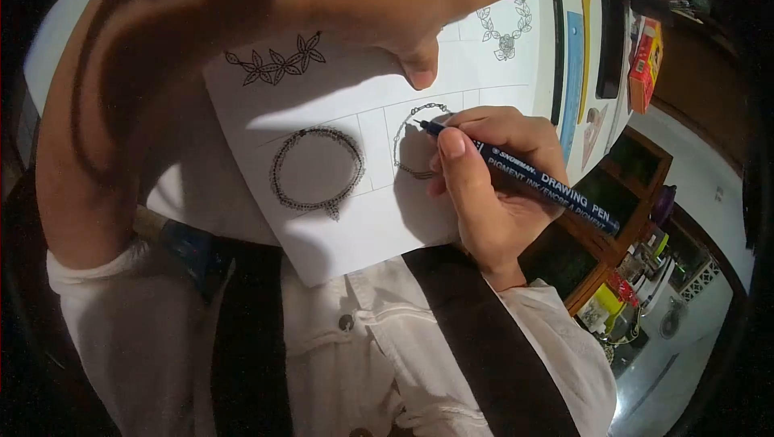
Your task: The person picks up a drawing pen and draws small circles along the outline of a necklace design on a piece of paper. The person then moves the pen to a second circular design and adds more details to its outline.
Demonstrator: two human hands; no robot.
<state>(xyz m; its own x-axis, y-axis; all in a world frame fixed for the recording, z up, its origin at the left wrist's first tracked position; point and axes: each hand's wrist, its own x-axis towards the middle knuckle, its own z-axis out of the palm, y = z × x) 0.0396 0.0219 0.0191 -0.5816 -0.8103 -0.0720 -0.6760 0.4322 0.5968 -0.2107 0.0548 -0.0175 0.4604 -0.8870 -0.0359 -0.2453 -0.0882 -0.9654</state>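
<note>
My right hand (504, 195) is closed around a dark blue drawing pen (548, 183), its fine tip angled up and left over the paper. Under the tip lies a partly drawn oval chain design (397, 135), its lower right hidden by my fingers. My left hand (451, 14) rests across the top of the white paper (355, 247), thumb stretched out and pressing down; the other fingers are mostly out of sight. Also inked on the sheet are a round beaded necklace with a pendant (333, 210), a leafy chain (278, 66) and a leaf necklace with a flower (505, 46).
Right of the paper lie a black strip (557, 50), a blue ruler (572, 74), a yellow ruler (586, 34), a pink-tinged set square (594, 137), a black case (610, 38) and a red-and-yellow box (645, 66). Wooden furniture (637, 175) stands beyond the table edge.
</note>
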